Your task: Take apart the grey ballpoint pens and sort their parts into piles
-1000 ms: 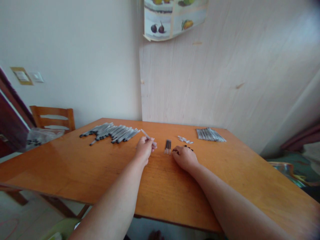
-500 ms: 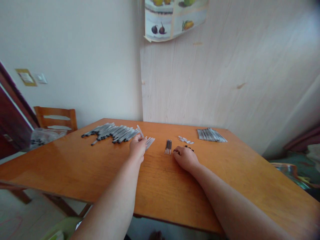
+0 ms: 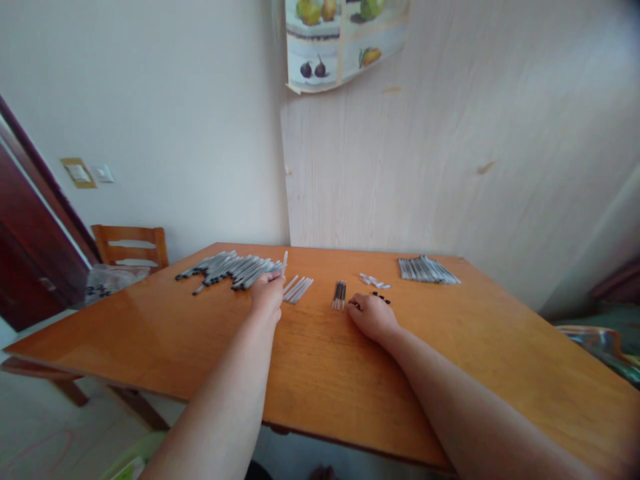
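My left hand (image 3: 267, 293) is closed on a clear pen barrel (image 3: 285, 262) that sticks up past the fingers, right beside the big pile of grey pens (image 3: 227, 268). A few clear barrels (image 3: 299, 289) lie just right of that hand. My right hand (image 3: 371, 315) rests on the wooden table (image 3: 320, 360) with fingers curled, next to a small bundle of dark refills (image 3: 339, 295) and some small black caps (image 3: 383, 298). What the right fingers hold, if anything, is hidden.
Small white pieces (image 3: 373, 281) and a second row of grey pens (image 3: 427, 269) lie at the table's far right. A wooden chair (image 3: 131, 245) with a plastic bag (image 3: 113, 280) stands at the left. A fruit poster (image 3: 340, 40) hangs on the wall.
My left hand has moved left from the table's middle to the edge of the big pen pile, carrying the clear barrel. The right hand has stayed put. The view has tilted slightly.
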The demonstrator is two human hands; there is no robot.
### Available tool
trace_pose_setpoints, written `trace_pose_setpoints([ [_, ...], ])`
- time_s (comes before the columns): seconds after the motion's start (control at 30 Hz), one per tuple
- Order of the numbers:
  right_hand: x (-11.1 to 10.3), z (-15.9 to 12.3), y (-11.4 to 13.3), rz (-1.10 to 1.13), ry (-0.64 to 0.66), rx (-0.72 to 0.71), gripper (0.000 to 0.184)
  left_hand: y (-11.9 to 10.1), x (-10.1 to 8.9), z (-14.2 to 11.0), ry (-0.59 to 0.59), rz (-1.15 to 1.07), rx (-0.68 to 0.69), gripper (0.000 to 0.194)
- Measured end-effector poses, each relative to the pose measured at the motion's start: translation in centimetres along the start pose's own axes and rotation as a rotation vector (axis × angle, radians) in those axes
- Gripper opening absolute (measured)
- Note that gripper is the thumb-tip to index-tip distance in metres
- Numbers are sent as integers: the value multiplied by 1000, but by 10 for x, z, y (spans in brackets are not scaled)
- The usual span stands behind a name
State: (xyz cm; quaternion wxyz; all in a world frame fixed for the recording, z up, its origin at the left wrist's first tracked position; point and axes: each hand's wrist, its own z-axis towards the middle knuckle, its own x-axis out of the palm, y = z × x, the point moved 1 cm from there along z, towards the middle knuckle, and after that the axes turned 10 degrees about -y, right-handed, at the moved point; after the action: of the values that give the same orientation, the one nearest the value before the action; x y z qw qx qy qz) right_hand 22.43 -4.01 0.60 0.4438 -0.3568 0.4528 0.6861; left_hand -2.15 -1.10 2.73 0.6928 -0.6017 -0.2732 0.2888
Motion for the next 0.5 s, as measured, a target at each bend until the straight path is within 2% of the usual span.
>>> trace_pose_setpoints([
  [0.23, 2, 1, -1, 25, 1, 13, 30, -4, -7, 22, 24, 219, 103, 7],
  [0.43, 4, 2, -1, 28, -2, 4, 30, 20, -11, 40, 28, 420, 204, 9],
  [0.5, 5, 2, -2, 29, -1, 2, 30, 29, -12, 46, 51, 397, 191, 13],
])
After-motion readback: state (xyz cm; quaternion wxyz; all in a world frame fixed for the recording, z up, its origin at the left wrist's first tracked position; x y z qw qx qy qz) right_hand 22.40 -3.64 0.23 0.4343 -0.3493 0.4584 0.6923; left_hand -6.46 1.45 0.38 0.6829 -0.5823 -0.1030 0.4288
